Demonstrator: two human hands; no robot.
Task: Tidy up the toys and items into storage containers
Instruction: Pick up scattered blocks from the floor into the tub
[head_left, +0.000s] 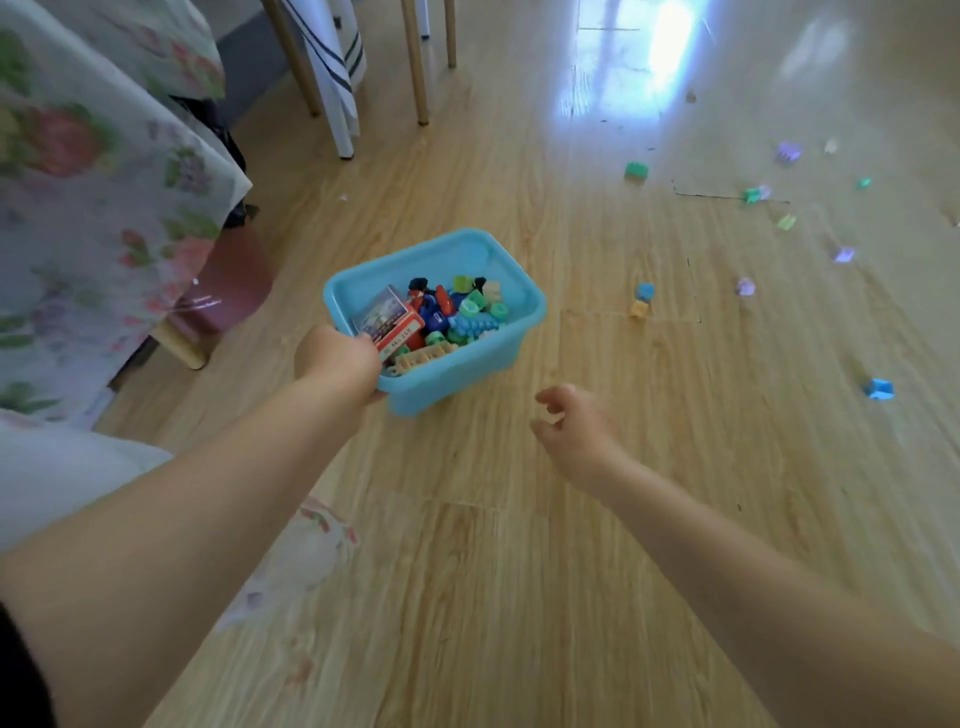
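Near the middle of the wooden floor (519, 519) is a light blue plastic bin (467, 364), its near-left corner gripped by the left hand (337, 358), whose fingers curl over the rim. Whether the bin rests on the boards or is lifted just clear of them cannot be told. Inside lie mixed building blocks (467, 312) in green, blue, red and beige, with a small red-and-white box (397, 327) propped against the left wall. The right hand (571, 431) hovers just right of the bin, holding nothing, fingers loosely curled. Scattered blocks lie farther right: a blue and yellow pair (642, 300) nearby, a blue block (879, 389) well apart, a green block (636, 170) and several purple and green pieces beyond. A flowered cloth (93, 208) hangs at left; wooden chair legs (415, 62) stand behind.
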